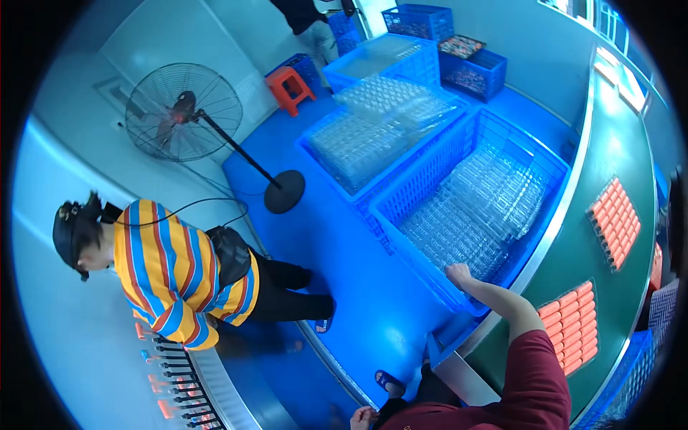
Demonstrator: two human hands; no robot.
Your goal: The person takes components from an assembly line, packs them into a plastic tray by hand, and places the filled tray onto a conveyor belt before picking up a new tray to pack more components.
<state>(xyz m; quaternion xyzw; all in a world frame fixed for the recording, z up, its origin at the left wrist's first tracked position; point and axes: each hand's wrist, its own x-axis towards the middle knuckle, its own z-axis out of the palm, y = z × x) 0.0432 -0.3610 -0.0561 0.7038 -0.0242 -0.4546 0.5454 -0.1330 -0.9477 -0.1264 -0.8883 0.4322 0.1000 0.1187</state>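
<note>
My right hand (459, 274), its arm in a maroon sleeve, is at the near rim of a large blue crate (416, 264). Its fingers look curled over the rim, though they are small and partly hidden. Inside the crate lie stacked clear plastic trays (494, 193). Low in the view, my left hand (363, 418) hangs by my leg with fingers curled in; whatever it may hold is hidden. To my right, on a green conveyor belt (605, 150), lie two trays of orange-red tubes: a nearer tray (570, 326) and a farther tray (616, 222).
A second crate of clear trays (380, 136) adjoins the first. Beyond are more blue crates (473, 75), a red stool (290, 89) and a standing fan (185, 111). A co-worker in a striped top (172, 258) bends over a rack (183, 380) at left; another person stands far back.
</note>
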